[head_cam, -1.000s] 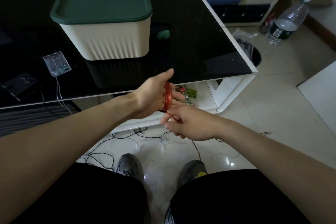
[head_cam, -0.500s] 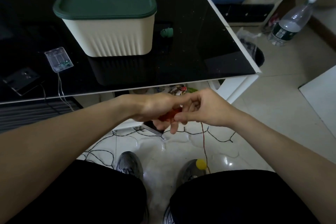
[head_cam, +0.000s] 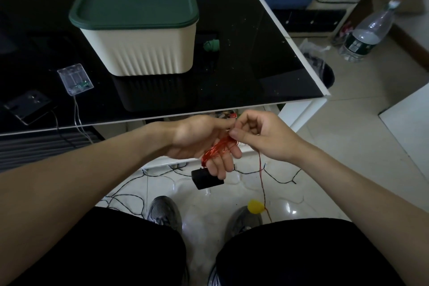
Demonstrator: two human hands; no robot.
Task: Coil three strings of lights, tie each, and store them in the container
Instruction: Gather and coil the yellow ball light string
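A coil of red wire lights [head_cam: 216,150] is wound around the fingers of my left hand [head_cam: 199,141], palm up, below the table's front edge. My right hand [head_cam: 262,134] pinches the red wire at the coil's top end; the free strand [head_cam: 262,179] hangs from it down to a yellow bulb [head_cam: 255,206] by my shoe. A black battery box [head_cam: 206,177] hangs under my left fingers. The cream container with its green lid [head_cam: 137,30] stands closed on the black table. A black light string [head_cam: 130,195] lies tangled on the floor.
A clear battery box [head_cam: 75,79] with thin wires and a dark box [head_cam: 27,107] lie at the table's left. A small green roll [head_cam: 211,45] sits right of the container. A plastic bottle [head_cam: 369,35] stands on the floor at right. My shoes [head_cam: 164,213] are below.
My left hand turned from upright to palm up and dropped lower. My right hand came up from below the coil to its top end, carrying the red strand around.
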